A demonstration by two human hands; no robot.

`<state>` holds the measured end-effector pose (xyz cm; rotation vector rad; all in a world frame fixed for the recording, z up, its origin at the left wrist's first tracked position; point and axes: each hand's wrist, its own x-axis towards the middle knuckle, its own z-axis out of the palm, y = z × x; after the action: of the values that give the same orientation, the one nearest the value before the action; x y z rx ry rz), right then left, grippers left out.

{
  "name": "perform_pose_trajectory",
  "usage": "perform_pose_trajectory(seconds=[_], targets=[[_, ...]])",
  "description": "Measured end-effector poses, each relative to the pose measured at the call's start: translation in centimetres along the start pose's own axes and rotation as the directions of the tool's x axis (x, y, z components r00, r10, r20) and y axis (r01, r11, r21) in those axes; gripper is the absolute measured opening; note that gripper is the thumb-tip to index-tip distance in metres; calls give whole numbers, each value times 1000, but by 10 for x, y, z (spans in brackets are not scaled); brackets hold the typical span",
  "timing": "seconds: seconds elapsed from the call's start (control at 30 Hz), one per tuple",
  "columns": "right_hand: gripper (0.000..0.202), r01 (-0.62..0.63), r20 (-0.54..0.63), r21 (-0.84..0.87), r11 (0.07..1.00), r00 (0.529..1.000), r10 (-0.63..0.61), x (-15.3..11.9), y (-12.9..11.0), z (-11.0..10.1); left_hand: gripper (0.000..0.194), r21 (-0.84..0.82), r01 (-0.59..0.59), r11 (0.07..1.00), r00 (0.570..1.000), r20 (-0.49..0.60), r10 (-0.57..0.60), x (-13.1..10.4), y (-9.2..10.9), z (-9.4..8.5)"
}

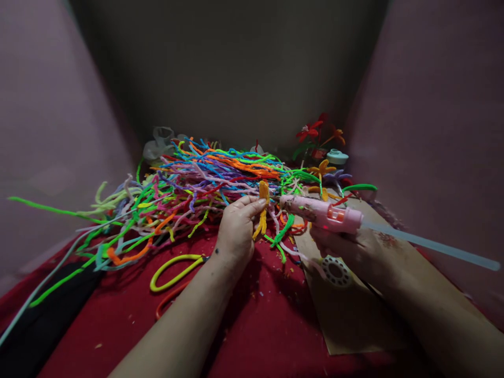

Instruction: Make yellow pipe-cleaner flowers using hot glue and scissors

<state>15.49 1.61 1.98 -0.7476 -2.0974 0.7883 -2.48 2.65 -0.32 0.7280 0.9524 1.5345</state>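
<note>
Between the thumb and fingers of my left hand point(238, 228) is a bent orange pipe cleaner piece point(263, 193), held upright. My right hand point(354, 252) is wrapped round a pink hot glue gun point(321, 211), whose nozzle points left, close to the orange piece. I cannot tell whether the nozzle touches it. A long translucent glue stick point(433, 244) sticks out of the gun's back end. Just below and right of the orange piece lie bent green pipe cleaners point(284, 231). The fingers of my right hand are partly hidden by the gun.
A large heap of coloured pipe cleaners point(220, 173) spreads across the back and left. Yellow-and-red-handled scissors point(175, 270) lie by my left forearm on the red cloth point(255, 325). A brown board point(354, 331) with a ring-shaped piece point(336, 271) is at right; pipe cleaner flowers point(311, 131) stand behind.
</note>
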Motion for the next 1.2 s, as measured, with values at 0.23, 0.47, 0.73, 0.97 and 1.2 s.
perform_pose_trajectory(seconds=[0.23, 0.47, 0.73, 0.97, 1.2], targets=[[42, 14, 23, 28, 1000, 1000, -15, 0, 3, -2, 7, -39, -18, 999, 1000, 3, 18, 1, 0, 1], [43, 32, 29, 15, 999, 999, -32, -1, 5, -2, 9, -24, -37, 999, 999, 6, 37, 3, -3, -3], [45, 85, 42, -22, 996, 996, -84, 1, 10, -2, 8, -16, -26, 1000, 999, 41, 26, 1, -3, -3], [42, 72, -11, -96, 993, 997, -74, -3, 4, -2, 11, -22, -38, 999, 999, 26, 38, 2, -3, -3], [41, -15, 5, -58, 998, 1000, 15, -8, 14, -1, 13, -27, -52, 998, 999, 11, 52, 2, -2, -2]])
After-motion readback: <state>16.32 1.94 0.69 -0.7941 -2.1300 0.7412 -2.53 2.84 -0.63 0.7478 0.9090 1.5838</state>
